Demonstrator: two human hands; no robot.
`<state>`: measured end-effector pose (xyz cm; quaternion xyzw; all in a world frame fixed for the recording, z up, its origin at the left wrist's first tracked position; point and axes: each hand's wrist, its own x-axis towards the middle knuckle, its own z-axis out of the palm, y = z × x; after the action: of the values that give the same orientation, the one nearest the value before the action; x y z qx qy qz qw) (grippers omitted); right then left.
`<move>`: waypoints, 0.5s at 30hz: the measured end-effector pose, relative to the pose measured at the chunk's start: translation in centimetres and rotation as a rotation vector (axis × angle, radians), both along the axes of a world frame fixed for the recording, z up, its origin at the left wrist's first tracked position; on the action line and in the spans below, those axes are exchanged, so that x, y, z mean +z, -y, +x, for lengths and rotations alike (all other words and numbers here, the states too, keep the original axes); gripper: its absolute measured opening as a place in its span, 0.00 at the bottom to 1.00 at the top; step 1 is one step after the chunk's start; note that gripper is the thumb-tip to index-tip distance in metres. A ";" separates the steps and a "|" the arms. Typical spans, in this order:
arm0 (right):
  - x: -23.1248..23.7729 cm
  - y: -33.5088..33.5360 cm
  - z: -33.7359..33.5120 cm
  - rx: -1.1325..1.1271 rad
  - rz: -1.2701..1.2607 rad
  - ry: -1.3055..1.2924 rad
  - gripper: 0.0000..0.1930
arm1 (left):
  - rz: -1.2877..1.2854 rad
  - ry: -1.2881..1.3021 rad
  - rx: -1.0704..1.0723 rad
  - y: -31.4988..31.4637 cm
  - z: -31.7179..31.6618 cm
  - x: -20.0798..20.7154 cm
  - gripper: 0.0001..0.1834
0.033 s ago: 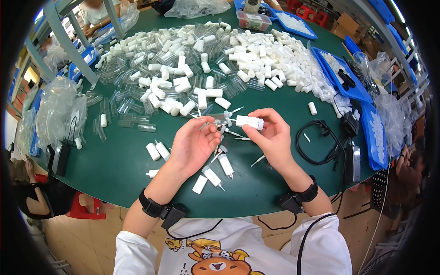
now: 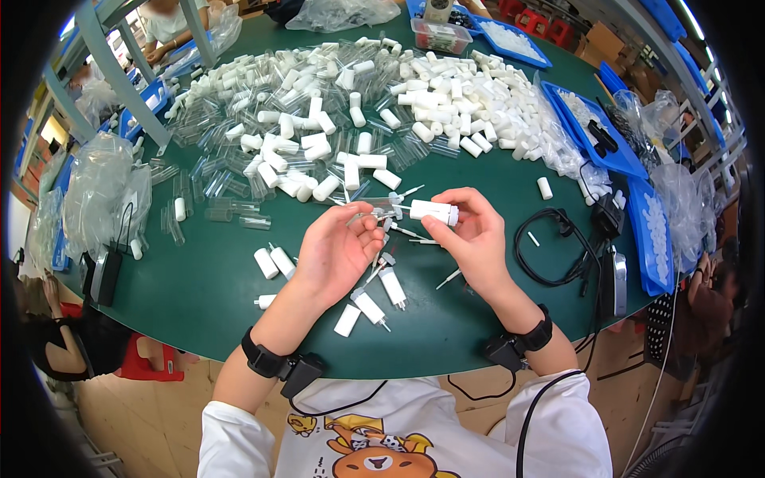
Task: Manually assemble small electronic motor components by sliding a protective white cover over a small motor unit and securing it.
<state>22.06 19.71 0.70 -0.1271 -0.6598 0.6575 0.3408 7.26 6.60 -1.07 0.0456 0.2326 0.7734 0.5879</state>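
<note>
My right hand grips a white cylinder between thumb and fingers. The cylinder lies level, with a ridged pale cap at its right end and a thin stem pointing left. My left hand is just left of that stem, palm turned up and fingers curled. Whatever its fingertips pinch, if anything, is too small to make out among the little grey and white parts behind. Below the hands are white cylinders with stems and grey collars, such as one capped cylinder, and a plain white cylinder.
A large heap of white cylinders and clear tubes covers the far side of the green table. Blue trays line the right edge, near a coiled black cable. Plastic bags lie at left. Other people sit around.
</note>
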 end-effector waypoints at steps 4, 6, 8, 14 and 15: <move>-0.1 -0.1 0.0 -0.009 0.006 0.011 0.13 | 0.020 0.044 -0.001 0.0 -0.1 -0.2 0.10; -0.2 -0.2 0.0 -0.015 0.021 0.017 0.13 | -0.013 0.044 0.012 -0.1 0.0 0.3 0.09; -0.4 -0.2 0.1 -0.024 0.029 0.021 0.13 | -0.033 0.043 0.019 -0.2 0.1 0.4 0.09; -0.2 0.0 0.1 0.009 0.112 0.059 0.12 | -0.054 -0.016 0.006 -0.3 0.3 -0.2 0.08; -0.3 0.0 0.1 0.012 0.132 0.064 0.12 | -0.031 -0.047 -0.009 -0.3 0.2 -0.7 0.07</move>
<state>22.16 19.75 0.37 -0.1212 -0.7130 0.6103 0.3232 7.41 6.88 -1.79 0.0555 0.2581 0.7657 0.5865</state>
